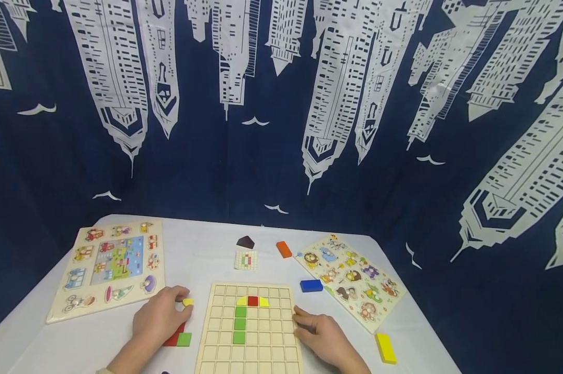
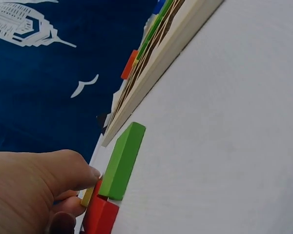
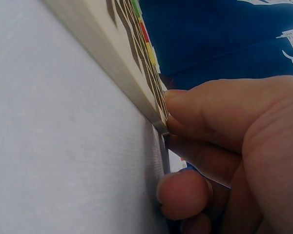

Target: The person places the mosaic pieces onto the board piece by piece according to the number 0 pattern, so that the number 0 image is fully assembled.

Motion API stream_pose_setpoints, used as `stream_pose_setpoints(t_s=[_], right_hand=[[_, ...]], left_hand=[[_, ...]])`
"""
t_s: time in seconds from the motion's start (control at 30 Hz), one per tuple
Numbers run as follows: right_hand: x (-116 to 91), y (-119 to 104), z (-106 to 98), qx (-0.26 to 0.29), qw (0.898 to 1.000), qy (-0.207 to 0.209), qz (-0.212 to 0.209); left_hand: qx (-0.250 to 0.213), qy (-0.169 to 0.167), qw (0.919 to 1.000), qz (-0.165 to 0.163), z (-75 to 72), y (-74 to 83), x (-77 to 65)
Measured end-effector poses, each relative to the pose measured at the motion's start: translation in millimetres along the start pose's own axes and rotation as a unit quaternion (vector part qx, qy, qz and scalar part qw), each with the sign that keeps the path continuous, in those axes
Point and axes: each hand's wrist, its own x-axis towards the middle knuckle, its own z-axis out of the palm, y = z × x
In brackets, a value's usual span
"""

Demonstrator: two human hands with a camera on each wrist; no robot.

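Yellow piece [image 1: 188, 301] is pinched by the left hand [image 1: 161, 313]; right hand [image 1: 325, 336] seemingly holds board [image 1: 264, 332].

My left hand [image 1: 157, 316] pinches a small yellow piece [image 1: 187, 302]. Against my right hand [image 1: 325, 335] a wooden grid board [image 1: 269, 341] lies flat, with three green squares [image 1: 240, 324] in a column below the left of two yellow quarter-rounds [image 1: 264, 302] flanking a red square [image 1: 252, 301].

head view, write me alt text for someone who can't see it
A person's left hand pinches a yellow piece beside a wooden grid board holding green, red and yellow tiles, while the right hand touches the board's right edge. Picture puzzle boards lie on both sides of the white table, before a dark blue skyline backdrop.
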Motion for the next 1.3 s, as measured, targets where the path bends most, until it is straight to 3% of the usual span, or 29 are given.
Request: stream_pose_setpoints(t_s=[0.13,0.27,0.4,0.57,0.7,0.9,1.1,1.3], right_hand=[[0,0,-1,-0.001,1.000,0.000,0.001],[0,0,-1,0.001,1.000,-0.001,0.001],[0,1,0,0.001,1.000,0.001,0.003],[3,2,0,0.000,1.000,0.001,0.004],[3,2,0,-0.005,1.000,0.005,0.008],[2,2,-1,-0.004,1.000,0.008,0.007],[2,2,0,-0.006,1.000,0.007,0.004],[1,2,0,-0.003,1.000,0.010,0.004]], left_hand=[[-0.021,-0.003,0.9998,0.006,0.5,7.7,-5.2],[-0.061,-0.014,0.9978,0.022,4.5,28.3,-21.3],[-0.094,-0.061,0.9908,0.077,12.9,46.9,-42.3],[-0.109,-0.125,0.9740,0.154,21.2,56.3,-59.2],[-0.114,-0.144,0.9654,0.185,27.4,59.2,-63.5],[-0.095,-0.138,0.9627,0.212,34.6,61.1,-65.8],[-0.095,-0.152,0.9589,0.220,33.1,59.1,-62.5],[-0.112,-0.145,0.9500,0.253,31.4,56.9,-61.1]])
